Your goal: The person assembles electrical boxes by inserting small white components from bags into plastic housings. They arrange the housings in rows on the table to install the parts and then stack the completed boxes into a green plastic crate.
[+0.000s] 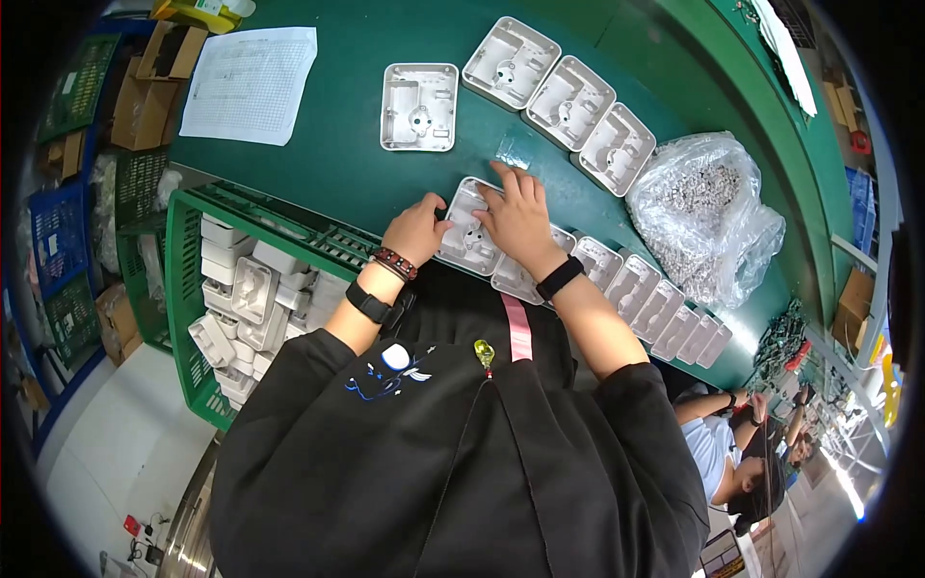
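Between my hands lies a light grey plastic housing (469, 234), an open tray-like shell with ribs and a round fitting inside. My left hand (412, 234) is at its left edge, fingers curled in, with a small dark thing (440, 213) at the fingertips that is too small to name. My right hand (520, 214) reaches over the housing's right side, its fingers apart and their tips at the rim and inside. Partly under my right wrist is another grey housing (515, 279), first in a row of similar housings (631, 285) running along the table's near edge.
A single housing (419, 108) and a group of three housings (570, 103) stand farther back. A clear bag (708, 217) of small metal parts lies right. Paper sheet (249, 85) lies far left. A green crate (183, 318) of housings stands left; a co-worker (723, 453) sits lower right.
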`<move>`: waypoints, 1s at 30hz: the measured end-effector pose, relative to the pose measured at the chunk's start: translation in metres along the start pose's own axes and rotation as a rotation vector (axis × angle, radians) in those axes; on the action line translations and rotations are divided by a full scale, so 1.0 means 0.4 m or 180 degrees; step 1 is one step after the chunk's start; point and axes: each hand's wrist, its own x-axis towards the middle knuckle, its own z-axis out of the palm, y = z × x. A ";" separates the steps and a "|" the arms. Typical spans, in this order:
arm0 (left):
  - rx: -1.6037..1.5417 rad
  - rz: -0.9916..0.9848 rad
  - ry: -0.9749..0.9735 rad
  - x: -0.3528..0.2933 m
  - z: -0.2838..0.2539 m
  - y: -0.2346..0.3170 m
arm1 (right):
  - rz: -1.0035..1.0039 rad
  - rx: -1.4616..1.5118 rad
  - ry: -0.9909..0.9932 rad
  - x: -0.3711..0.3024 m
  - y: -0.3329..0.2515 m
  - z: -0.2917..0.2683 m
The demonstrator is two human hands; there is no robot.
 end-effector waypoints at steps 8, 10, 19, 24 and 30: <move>-0.0056 -0.0013 -0.0157 0.002 -0.003 -0.010 | 0.0027 0.0069 -0.0094 0.001 -0.005 -0.001; -0.0077 -0.0023 -0.0147 0.003 -0.006 -0.008 | 0.0087 0.0112 -0.0027 0.000 -0.004 0.000; -0.2123 -0.0804 -0.0492 0.012 -0.049 0.007 | 0.0600 0.0634 0.0135 -0.010 -0.005 -0.019; -0.4172 -0.0883 -0.1251 0.020 -0.094 0.037 | 0.0614 0.1690 0.0500 -0.007 -0.084 -0.091; -0.4785 -0.0931 -0.1162 0.039 -0.076 0.116 | 0.0319 0.1466 0.0399 0.015 -0.148 -0.140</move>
